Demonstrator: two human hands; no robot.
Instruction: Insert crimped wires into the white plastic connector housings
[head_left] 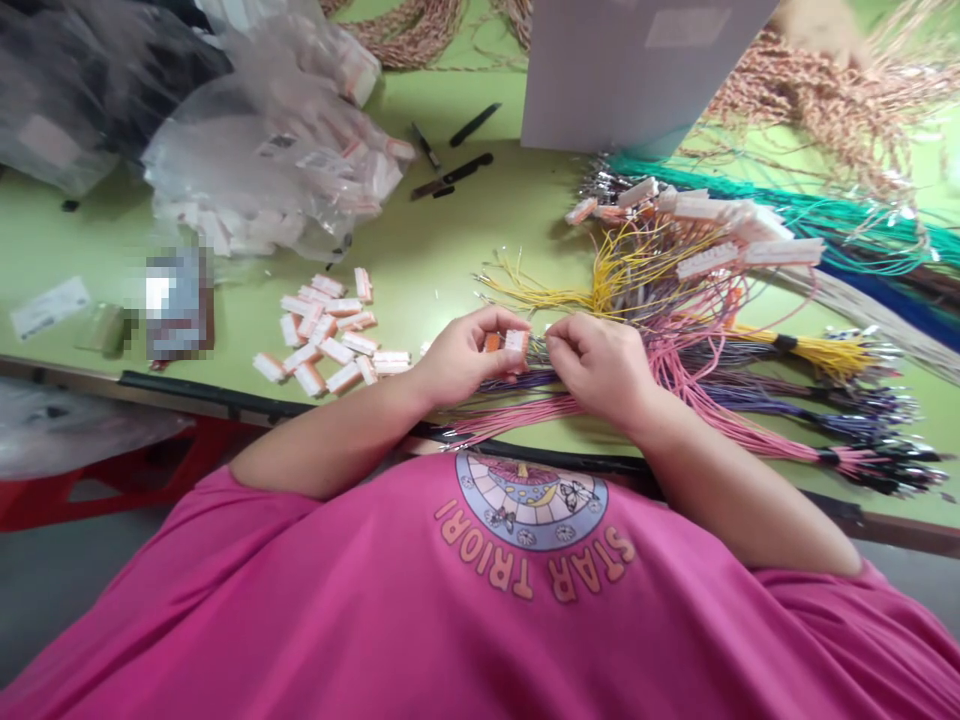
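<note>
At frame centre, left hand (pixel 461 355) pinches a small white plastic connector (pixel 514 342); right hand (pixel 596 365) fingers clamp thin wires (pixel 536 348); a misaligned pin could bend

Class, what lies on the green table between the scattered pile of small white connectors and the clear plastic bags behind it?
Head view: bare green table separates connectors from bags.

1. A pile of loose white plastic plugs (pixel 324 335) lies on the green table (pixel 450 250), at nine o'clock from the middle.
2. Clear plastic bags (pixel 262 160) holding more plugs sit at eleven o'clock.
3. Dark hand tools (pixel 450 150) lie at twelve o'clock, beside a grey box (pixel 637 70).
4. Green cables (pixel 787 210) run toward two o'clock.
5. Twisted pinkish cords (pixel 817 100) heap up at one o'clock.
6. A white label (pixel 49 306) lies at nine o'clock, near the edge.
</note>
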